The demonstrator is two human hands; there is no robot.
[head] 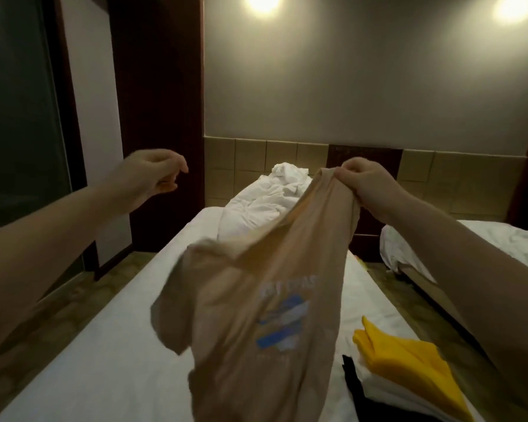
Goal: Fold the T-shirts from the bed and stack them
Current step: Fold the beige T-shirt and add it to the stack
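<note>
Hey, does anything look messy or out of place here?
The beige T-shirt hangs bunched and lopsided, gripped only by the right hand; the left hand holds nothing. White bedding lies crumpled at the head of the bed.

You can't read the print on the shirt (pixel 256 315): lettering blurred. Its lower part runs off the bottom edge; its left flap is smeared. Stack (pixel 409 360): near end cut by the same edge, right side behind your forearm (pixel 470 269).
</note>
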